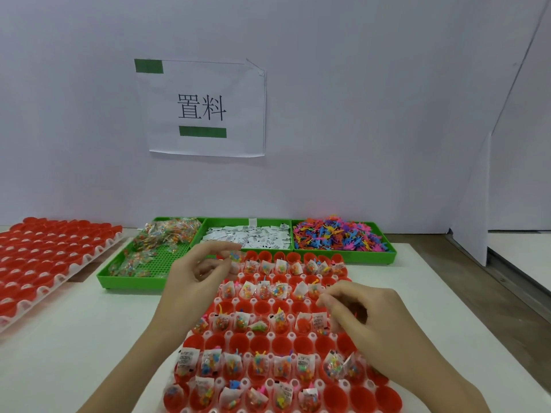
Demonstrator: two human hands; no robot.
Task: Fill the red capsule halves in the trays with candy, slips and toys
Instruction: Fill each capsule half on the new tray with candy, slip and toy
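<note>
White worktop (89, 338) fills the lower frame, backed by a pale wall with a taped paper sign (205, 110) in the upper middle. Along the wall's foot sit three green bins: the left bin (131, 278) holds clear candy packets (167, 234), the middle bin (247, 223) white printed slips (250, 236), and the right bin (372, 254) a heap of small coloured toys (337, 235). At the left edge lies a second tray (74, 263) of red capsule halves, without fillings as far as can be seen.

Centre and lower right, the working tray (235, 299) carries rows of red capsule halves (268, 342); alternate rows hold packets, slips and toys, while the rows between them show bare red cups.

Over the tray's far left corner the left hand (190, 281) hovers, fingers loosely curled, thumb and fingertips close together around what looks like a small coloured piece, too blurred to be sure. Over the tray's right side the right hand (366, 320) is curled with fingertips pointing down toward the cups; whether it holds anything cannot be told.
</note>
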